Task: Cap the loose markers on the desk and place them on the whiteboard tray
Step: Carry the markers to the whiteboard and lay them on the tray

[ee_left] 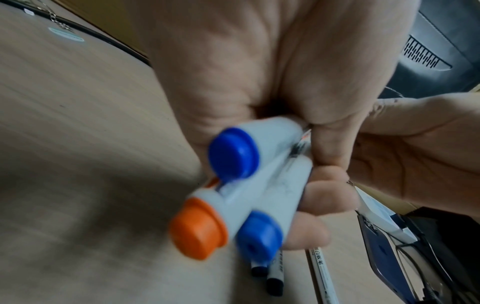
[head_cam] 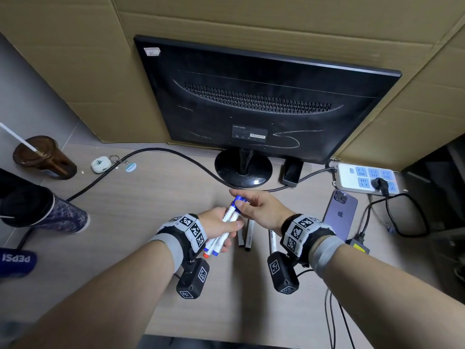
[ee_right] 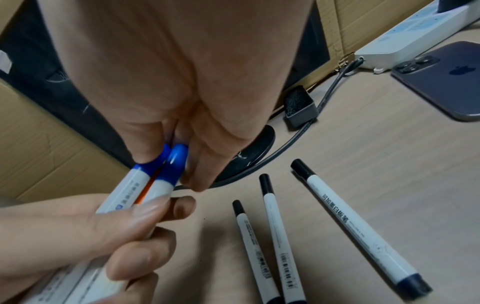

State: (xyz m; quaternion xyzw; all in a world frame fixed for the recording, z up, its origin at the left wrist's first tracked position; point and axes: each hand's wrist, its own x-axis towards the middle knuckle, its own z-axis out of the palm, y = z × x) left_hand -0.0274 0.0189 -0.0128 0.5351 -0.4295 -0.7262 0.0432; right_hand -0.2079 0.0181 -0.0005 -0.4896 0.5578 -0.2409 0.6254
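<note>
Markers (head_cam: 227, 226) in the middle of the frame, three counted (two blue, one orange), are clasped as a bundle in the left hand (head_cam: 219, 229); the right hand (head_cam: 261, 210) pinches a blue cap (ee_right: 172, 164) onto one. Three black-capped markers (ee_right: 270, 236) lie on the surface (head_cam: 151, 202). I judge that capping is nearly done; next, gather those three.

dim even light, blurred wrist views, wide-angle warping.

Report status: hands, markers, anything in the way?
Left hand grips three markers. Right hand pinches a blue cap. Three black-capped markers lie on desk. Nothing in the way.
</note>
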